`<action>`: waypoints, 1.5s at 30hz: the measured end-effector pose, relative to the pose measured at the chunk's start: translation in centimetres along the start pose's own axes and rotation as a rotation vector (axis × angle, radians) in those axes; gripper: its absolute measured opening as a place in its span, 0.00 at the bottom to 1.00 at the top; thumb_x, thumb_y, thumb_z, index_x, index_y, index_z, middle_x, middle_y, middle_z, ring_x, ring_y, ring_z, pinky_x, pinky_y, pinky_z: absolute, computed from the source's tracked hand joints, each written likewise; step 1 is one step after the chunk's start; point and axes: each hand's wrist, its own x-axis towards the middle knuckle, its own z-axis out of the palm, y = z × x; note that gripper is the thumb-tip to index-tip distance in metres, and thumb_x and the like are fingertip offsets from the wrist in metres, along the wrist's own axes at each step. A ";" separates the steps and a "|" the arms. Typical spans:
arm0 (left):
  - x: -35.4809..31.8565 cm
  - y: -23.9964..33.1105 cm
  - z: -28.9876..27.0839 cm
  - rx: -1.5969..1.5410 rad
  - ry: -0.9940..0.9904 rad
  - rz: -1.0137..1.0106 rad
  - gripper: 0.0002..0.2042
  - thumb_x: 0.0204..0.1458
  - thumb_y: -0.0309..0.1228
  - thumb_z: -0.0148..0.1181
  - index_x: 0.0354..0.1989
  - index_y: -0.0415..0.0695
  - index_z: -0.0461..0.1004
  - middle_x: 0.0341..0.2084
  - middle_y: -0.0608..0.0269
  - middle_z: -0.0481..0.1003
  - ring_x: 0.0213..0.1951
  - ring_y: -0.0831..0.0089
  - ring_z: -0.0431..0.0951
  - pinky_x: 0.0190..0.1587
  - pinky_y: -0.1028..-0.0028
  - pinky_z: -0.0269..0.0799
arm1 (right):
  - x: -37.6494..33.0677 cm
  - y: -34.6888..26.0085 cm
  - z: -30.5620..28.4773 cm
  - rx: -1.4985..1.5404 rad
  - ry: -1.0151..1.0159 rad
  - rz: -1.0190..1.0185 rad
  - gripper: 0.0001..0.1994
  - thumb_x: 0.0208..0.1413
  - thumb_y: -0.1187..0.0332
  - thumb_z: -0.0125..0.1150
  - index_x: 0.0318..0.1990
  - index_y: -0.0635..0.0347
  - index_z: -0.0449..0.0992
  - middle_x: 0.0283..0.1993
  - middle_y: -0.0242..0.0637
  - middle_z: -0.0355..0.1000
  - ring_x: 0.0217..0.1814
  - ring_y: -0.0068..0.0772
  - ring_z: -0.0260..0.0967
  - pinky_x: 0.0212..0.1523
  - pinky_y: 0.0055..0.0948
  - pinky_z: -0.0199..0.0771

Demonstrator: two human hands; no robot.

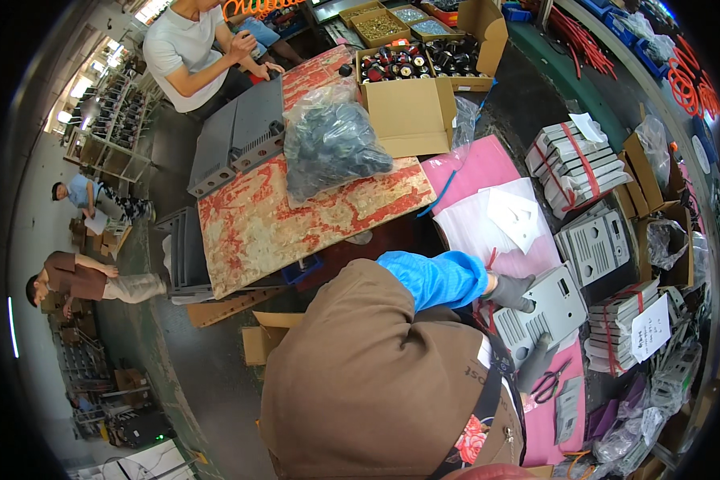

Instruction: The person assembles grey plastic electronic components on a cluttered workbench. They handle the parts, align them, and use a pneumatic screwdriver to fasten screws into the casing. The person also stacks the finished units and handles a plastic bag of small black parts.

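A light grey metal panel (544, 310) with slots and cut-outs is tilted over the pink-covered bench (488, 166). My left hand (510, 293), in a grey glove below a blue sleeve cover, grips the panel at its far-left edge. At the near edge, my right hand (535, 362), also grey-gloved, closes on the same panel with its thumb on the face. Black-handled scissors (550, 382) lie close to my right hand, beside a small grey plate (567, 410). Both hands' other fingers are mostly hidden.
Bundled panels in red ties (576, 170) and another tied stack (616, 328) stand right of the bench. A loose panel (594, 246) lies between them. On the worn red table (252, 240) sits a plastic bag of dark parts (332, 144). A co-worker (192, 56) sits behind it.
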 end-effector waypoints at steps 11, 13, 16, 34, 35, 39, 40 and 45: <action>0.7 -0.7 0.4 0.006 0.006 -0.013 0.52 0.56 0.55 0.57 0.72 0.29 0.34 0.63 0.33 0.63 0.65 0.50 0.66 0.65 0.64 0.62 | -0.3 -0.7 0.3 -0.019 0.027 -0.004 0.41 0.65 0.50 0.54 0.70 0.79 0.49 0.66 0.59 0.62 0.64 0.46 0.64 0.64 0.36 0.62; 0.4 -0.5 0.3 0.007 0.007 -0.018 0.52 0.56 0.55 0.57 0.72 0.29 0.34 0.63 0.33 0.63 0.65 0.50 0.66 0.65 0.64 0.62 | -0.2 -0.4 0.2 -0.002 0.020 -0.010 0.40 0.65 0.51 0.54 0.70 0.79 0.49 0.66 0.59 0.62 0.65 0.46 0.64 0.65 0.36 0.61; 0.7 -0.8 0.5 0.018 0.015 -0.015 0.52 0.56 0.55 0.57 0.72 0.29 0.34 0.64 0.33 0.62 0.65 0.50 0.66 0.65 0.64 0.62 | 0.0 0.2 0.0 -0.007 0.027 -0.015 0.40 0.65 0.52 0.53 0.70 0.78 0.49 0.67 0.59 0.62 0.65 0.46 0.64 0.65 0.36 0.61; 0.5 -1.1 0.4 -0.058 0.012 0.032 0.53 0.55 0.55 0.59 0.72 0.28 0.35 0.61 0.33 0.66 0.62 0.51 0.69 0.62 0.65 0.65 | -0.5 -1.1 0.6 0.045 0.027 0.007 0.40 0.65 0.52 0.54 0.71 0.77 0.47 0.67 0.58 0.61 0.65 0.45 0.64 0.64 0.36 0.62; 0.2 -0.7 0.3 -0.072 0.011 0.033 0.52 0.55 0.55 0.59 0.72 0.28 0.35 0.60 0.33 0.66 0.62 0.51 0.69 0.62 0.65 0.65 | -0.5 -1.0 0.6 0.045 0.026 0.014 0.40 0.65 0.52 0.54 0.71 0.77 0.47 0.67 0.58 0.61 0.65 0.45 0.64 0.64 0.36 0.62; -0.3 -0.2 0.0 -0.087 0.011 0.026 0.51 0.55 0.53 0.60 0.72 0.29 0.36 0.60 0.34 0.67 0.61 0.51 0.70 0.61 0.65 0.66 | -0.3 -0.5 0.3 0.052 0.036 0.051 0.40 0.65 0.52 0.54 0.71 0.77 0.47 0.67 0.58 0.61 0.65 0.45 0.63 0.64 0.36 0.62; -0.2 -0.2 0.0 -0.076 0.010 0.021 0.51 0.55 0.53 0.60 0.72 0.29 0.36 0.59 0.34 0.67 0.61 0.51 0.70 0.61 0.65 0.66 | -0.2 -0.3 0.4 0.059 0.043 0.063 0.40 0.66 0.52 0.54 0.71 0.77 0.47 0.67 0.58 0.61 0.65 0.45 0.63 0.64 0.36 0.63; -0.6 -0.1 -0.1 -0.106 0.034 0.034 0.51 0.54 0.52 0.61 0.72 0.29 0.37 0.59 0.34 0.67 0.61 0.51 0.70 0.62 0.63 0.66 | 0.1 0.5 -0.2 -0.024 0.048 0.046 0.37 0.66 0.52 0.53 0.69 0.77 0.52 0.65 0.58 0.63 0.62 0.45 0.65 0.62 0.37 0.64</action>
